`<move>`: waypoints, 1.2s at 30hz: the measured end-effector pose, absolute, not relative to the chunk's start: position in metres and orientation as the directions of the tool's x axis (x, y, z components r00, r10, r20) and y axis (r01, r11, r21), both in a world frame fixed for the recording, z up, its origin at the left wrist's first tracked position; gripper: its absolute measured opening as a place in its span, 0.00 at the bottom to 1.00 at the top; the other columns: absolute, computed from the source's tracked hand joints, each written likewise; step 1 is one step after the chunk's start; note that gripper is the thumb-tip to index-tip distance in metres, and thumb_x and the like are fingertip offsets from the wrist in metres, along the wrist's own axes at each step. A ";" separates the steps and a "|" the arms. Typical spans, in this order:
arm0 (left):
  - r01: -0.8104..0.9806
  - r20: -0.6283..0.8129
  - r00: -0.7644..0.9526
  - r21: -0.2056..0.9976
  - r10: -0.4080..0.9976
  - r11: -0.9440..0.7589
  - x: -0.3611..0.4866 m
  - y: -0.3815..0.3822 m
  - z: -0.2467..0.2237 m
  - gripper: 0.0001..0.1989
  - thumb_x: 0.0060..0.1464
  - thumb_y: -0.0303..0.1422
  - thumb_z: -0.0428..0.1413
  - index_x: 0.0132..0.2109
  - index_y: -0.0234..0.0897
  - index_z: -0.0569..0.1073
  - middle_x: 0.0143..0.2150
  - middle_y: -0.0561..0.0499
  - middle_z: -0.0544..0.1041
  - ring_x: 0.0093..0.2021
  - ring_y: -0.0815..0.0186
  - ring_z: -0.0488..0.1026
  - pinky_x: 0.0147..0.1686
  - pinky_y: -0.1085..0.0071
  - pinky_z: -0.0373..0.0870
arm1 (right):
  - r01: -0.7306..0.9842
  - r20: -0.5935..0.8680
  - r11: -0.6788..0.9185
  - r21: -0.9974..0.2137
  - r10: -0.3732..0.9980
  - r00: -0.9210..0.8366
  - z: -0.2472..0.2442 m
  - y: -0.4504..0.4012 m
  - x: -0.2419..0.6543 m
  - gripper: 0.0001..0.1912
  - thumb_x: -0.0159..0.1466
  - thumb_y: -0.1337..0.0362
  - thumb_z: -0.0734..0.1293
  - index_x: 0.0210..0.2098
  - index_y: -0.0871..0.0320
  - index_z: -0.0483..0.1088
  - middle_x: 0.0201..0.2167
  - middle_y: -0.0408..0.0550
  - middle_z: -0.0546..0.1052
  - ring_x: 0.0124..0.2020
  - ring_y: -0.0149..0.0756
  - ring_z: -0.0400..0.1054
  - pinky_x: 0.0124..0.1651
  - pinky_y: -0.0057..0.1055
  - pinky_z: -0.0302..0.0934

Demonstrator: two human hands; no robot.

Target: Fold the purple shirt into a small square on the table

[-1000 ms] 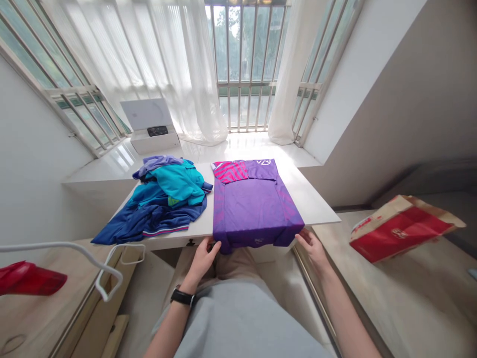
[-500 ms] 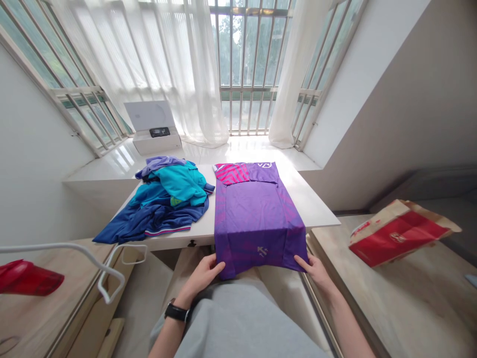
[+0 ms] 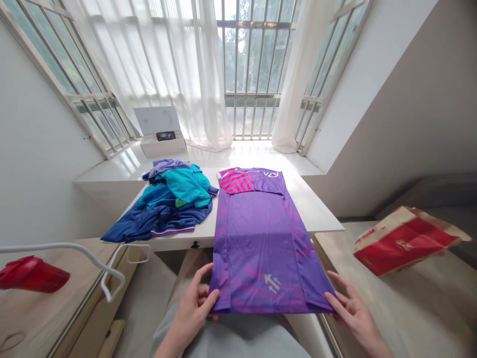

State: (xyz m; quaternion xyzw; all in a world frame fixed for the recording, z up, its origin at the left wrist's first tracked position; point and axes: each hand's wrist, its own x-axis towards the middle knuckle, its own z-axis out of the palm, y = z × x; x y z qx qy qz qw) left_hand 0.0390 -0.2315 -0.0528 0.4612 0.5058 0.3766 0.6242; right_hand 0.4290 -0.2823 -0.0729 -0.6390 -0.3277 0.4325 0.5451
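A purple jersey (image 3: pixel 261 238) with pink-striped sleeve and white lettering lies folded lengthwise, its far end on the white table (image 3: pixel 316 214). The near end is stretched out past the table's front edge, over my lap. My left hand (image 3: pixel 197 298) pinches its near left corner, thumb on top. At the near right corner my right hand (image 3: pixel 352 306) grips the cloth the same way, its index finger raised along the side. A small arrow-like print shows near the held hem. Left of the jersey rests a heap of teal, navy and lilac clothes (image 3: pixel 175 194).
An open white box (image 3: pixel 164 144) with a dark device stands on the window sill. To the right, a red and brown paper bag (image 3: pixel 406 243) lies on a wooden surface. At left are a red translucent container (image 3: pixel 37 273) and a white bent rod (image 3: pixel 93 263).
Both hands have drawn the near end of the jersey toward me and raised it, so it now hangs flatter and tauter. The hands are farther apart.
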 end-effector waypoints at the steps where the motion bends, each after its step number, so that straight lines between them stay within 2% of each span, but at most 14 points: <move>1: 0.012 -0.292 0.216 0.955 0.932 0.296 0.037 -0.235 -0.047 0.35 0.54 0.53 0.61 0.62 0.40 0.64 0.25 0.60 0.65 0.23 0.70 0.66 0.24 0.72 0.74 | -0.036 -0.189 -0.192 -0.981 0.887 0.421 -0.066 -0.289 0.429 0.31 0.51 0.47 0.78 0.50 0.52 0.73 0.21 0.40 0.75 0.16 0.27 0.59 0.18 0.22 0.52; 4: 0.073 -0.313 0.298 0.950 0.902 0.305 0.030 -0.233 -0.024 0.25 0.54 0.53 0.61 0.46 0.35 0.76 0.26 0.56 0.68 0.25 0.70 0.66 0.24 0.73 0.72 | 0.040 -0.182 -0.222 -0.974 0.877 0.446 -0.047 -0.299 0.434 0.21 0.49 0.47 0.78 0.32 0.55 0.77 0.22 0.42 0.74 0.20 0.28 0.61 0.20 0.23 0.57; 6: 0.111 -0.303 0.336 0.953 0.892 0.282 0.027 -0.221 -0.003 0.23 0.55 0.52 0.60 0.38 0.34 0.77 0.27 0.53 0.71 0.26 0.69 0.68 0.26 0.73 0.73 | 0.073 -0.179 -0.233 -0.970 0.883 0.435 -0.036 -0.294 0.444 0.20 0.49 0.46 0.78 0.29 0.56 0.78 0.23 0.44 0.75 0.22 0.31 0.64 0.21 0.24 0.60; 10: 0.167 -0.254 0.365 0.964 0.896 0.206 0.024 -0.170 0.039 0.22 0.54 0.51 0.61 0.35 0.33 0.78 0.27 0.52 0.75 0.27 0.67 0.72 0.28 0.73 0.73 | 0.105 -0.111 -0.154 -0.982 0.936 0.335 -0.014 -0.253 0.469 0.22 0.50 0.46 0.77 0.38 0.56 0.80 0.32 0.52 0.81 0.26 0.38 0.71 0.25 0.29 0.67; 14: 0.196 -0.179 0.374 0.974 0.910 0.111 0.029 -0.090 0.054 0.23 0.52 0.52 0.62 0.37 0.33 0.79 0.31 0.49 0.78 0.30 0.64 0.75 0.29 0.71 0.75 | 0.141 -0.024 -0.043 -0.989 0.991 0.134 0.008 -0.181 0.486 0.32 0.46 0.48 0.80 0.46 0.56 0.79 0.38 0.56 0.82 0.31 0.42 0.74 0.30 0.32 0.69; 16: 0.206 -0.182 0.378 0.972 0.908 0.110 0.034 -0.045 0.044 0.24 0.51 0.51 0.62 0.41 0.32 0.80 0.33 0.47 0.80 0.30 0.64 0.76 0.33 0.70 0.75 | 0.174 -0.066 -0.082 -0.981 0.993 0.096 0.012 -0.139 0.488 0.32 0.46 0.51 0.80 0.48 0.57 0.78 0.42 0.56 0.82 0.34 0.42 0.75 0.32 0.32 0.69; 18: 0.201 -0.235 0.396 0.966 0.888 0.166 0.041 -0.004 0.025 0.25 0.50 0.49 0.62 0.44 0.31 0.79 0.31 0.46 0.80 0.31 0.62 0.78 0.36 0.68 0.76 | 0.200 -0.160 -0.165 -0.966 0.986 0.042 0.010 -0.099 0.487 0.32 0.48 0.53 0.80 0.50 0.56 0.76 0.46 0.55 0.81 0.36 0.41 0.75 0.32 0.30 0.68; 20: 0.238 -0.302 0.386 0.945 0.872 0.222 0.048 0.028 0.004 0.22 0.46 0.46 0.63 0.42 0.31 0.79 0.30 0.46 0.80 0.31 0.62 0.78 0.35 0.68 0.75 | 0.231 -0.281 -0.272 -0.934 0.960 -0.003 0.003 -0.066 0.485 0.30 0.49 0.53 0.79 0.50 0.55 0.76 0.48 0.54 0.80 0.38 0.40 0.75 0.32 0.28 0.66; 22: 0.324 -0.342 0.393 0.920 0.853 0.220 0.054 0.046 -0.013 0.18 0.43 0.43 0.63 0.36 0.31 0.77 0.28 0.48 0.79 0.29 0.63 0.77 0.31 0.70 0.73 | 0.260 -0.351 -0.338 -0.905 0.936 -0.003 -0.007 -0.043 0.486 0.27 0.50 0.52 0.78 0.47 0.57 0.76 0.45 0.53 0.80 0.36 0.38 0.75 0.31 0.27 0.64; 24: 0.424 -0.328 0.418 0.895 0.848 0.137 0.057 0.054 -0.023 0.16 0.45 0.43 0.61 0.34 0.32 0.77 0.26 0.50 0.77 0.27 0.63 0.75 0.28 0.71 0.70 | 0.300 -0.355 -0.341 -0.891 0.935 0.007 -0.016 -0.029 0.491 0.25 0.51 0.51 0.77 0.43 0.59 0.76 0.35 0.51 0.80 0.30 0.35 0.72 0.27 0.26 0.60; 27: 0.582 -0.165 0.382 0.807 0.909 -0.098 0.059 0.057 -0.026 0.17 0.49 0.44 0.59 0.35 0.33 0.77 0.26 0.50 0.76 0.28 0.63 0.73 0.28 0.71 0.67 | 0.414 -0.319 -0.298 -0.860 0.947 0.019 -0.025 -0.018 0.501 0.24 0.52 0.47 0.75 0.37 0.61 0.75 0.22 0.43 0.73 0.21 0.29 0.64 0.22 0.25 0.52; 30: 0.682 0.036 0.320 0.684 0.947 -0.257 0.062 0.059 -0.026 0.20 0.50 0.43 0.60 0.44 0.33 0.78 0.35 0.47 0.78 0.29 0.63 0.72 0.32 0.68 0.68 | 0.516 -0.239 -0.239 -0.823 0.969 0.067 -0.032 -0.012 0.505 0.25 0.52 0.44 0.73 0.34 0.60 0.74 0.22 0.42 0.72 0.20 0.28 0.61 0.21 0.25 0.51; 33: 0.681 0.107 0.352 0.652 0.930 -0.333 0.066 0.062 -0.029 0.24 0.53 0.41 0.59 0.55 0.36 0.75 0.44 0.45 0.77 0.30 0.63 0.72 0.34 0.67 0.69 | 0.598 -0.125 -0.171 -0.783 0.985 0.117 -0.036 -0.008 0.503 0.25 0.53 0.42 0.71 0.35 0.58 0.75 0.25 0.44 0.75 0.22 0.30 0.62 0.22 0.26 0.54; 36: 0.675 0.105 0.408 0.634 0.907 -0.377 0.066 0.065 -0.029 0.16 0.56 0.39 0.56 0.49 0.39 0.77 0.40 0.47 0.78 0.32 0.62 0.73 0.34 0.68 0.67 | 0.649 -0.051 -0.136 -0.748 0.988 0.149 -0.035 -0.007 0.496 0.24 0.53 0.41 0.70 0.34 0.56 0.75 0.22 0.42 0.73 0.22 0.31 0.63 0.24 0.28 0.56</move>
